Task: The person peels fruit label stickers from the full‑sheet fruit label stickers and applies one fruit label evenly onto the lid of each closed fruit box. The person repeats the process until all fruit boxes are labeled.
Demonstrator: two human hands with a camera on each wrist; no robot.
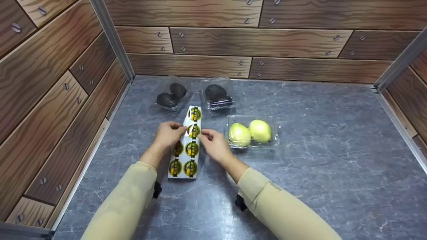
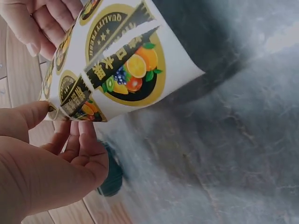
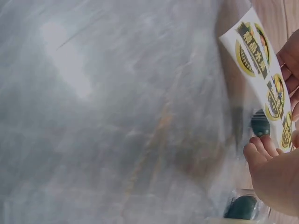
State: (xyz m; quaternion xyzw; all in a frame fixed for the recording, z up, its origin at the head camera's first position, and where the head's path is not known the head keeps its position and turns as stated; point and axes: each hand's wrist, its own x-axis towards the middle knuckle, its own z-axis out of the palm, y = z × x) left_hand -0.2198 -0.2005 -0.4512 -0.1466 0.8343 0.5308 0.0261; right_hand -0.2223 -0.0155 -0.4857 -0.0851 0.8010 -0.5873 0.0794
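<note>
A white strip of round fruit stickers point(image 1: 191, 149) is raised between the two hands in the head view. Printed in black, gold and fruit colours, the stickers run in two columns, with a few bare white patches near the far end. My left hand point(image 1: 167, 134) pinches the strip's left edge; in the left wrist view its thumb point(image 2: 35, 112) lies on the printed face and its fingers are behind. At the opposite edge, my right hand point(image 1: 216, 145) pinches the strip between thumb and fingers. The right wrist view shows the right hand point(image 3: 275, 175) partly cut off by the frame.
Behind the strip stand two clear plastic boxes, the left box point(image 1: 171, 107) and the right box point(image 1: 218, 106), each with two dark oval fruits. Right of my right hand is another clear box point(image 1: 275, 141) with two yellow-green fruits. Wood-patterned walls point(image 1: 213, 41) enclose the grey marbled table point(image 1: 317, 150).
</note>
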